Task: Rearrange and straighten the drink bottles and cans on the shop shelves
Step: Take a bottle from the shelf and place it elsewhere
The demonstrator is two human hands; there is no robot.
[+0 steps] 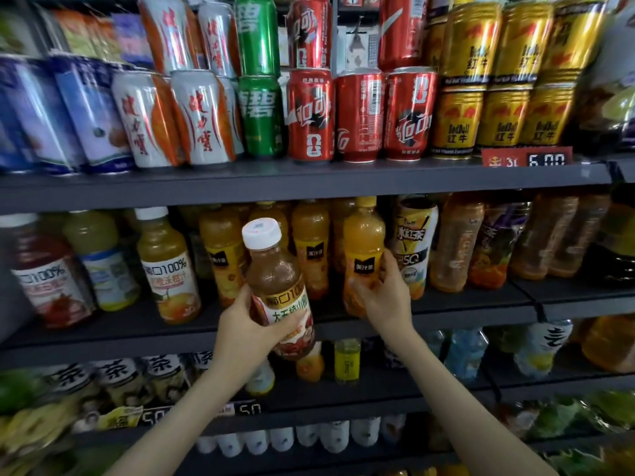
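Here, the white-capped juice bottle [275,286] with brownish liquid and a red-and-white label sits in the left hand [240,324], whose thumb and fingers wrap round its label; it is held off the boards, tilted with its cap leaning left, and its base hangs in front of the middle shelf [137,331]. Just right of that bottle, the right hand [381,297] grips the lower half of an orange juice bottle [364,242] with a yellow cap, fingers curled round it at the shelf's front edge (whether its base rests on the board or is lifted, I cannot tell). Behind the white-capped bottle stand more orange juice bottles [311,242], and to its left a similar white-capped bottle of yellow juice [168,269] stands upright. Further right of it, past the right hand, is a yellow-and-black tea bottle [414,235]. Above the white-capped bottle, the upper shelf [309,180] carries cans stacked two high: red cans [311,115] directly above, green cans [259,115] just left of those, white-and-orange cans [202,118] and blue cans [92,115] further left, gold cans [457,118] to the right, with a red price tag [527,158] below them. Below the white-capped bottle, a small yellow bottle [347,360] stands on the next shelf down.
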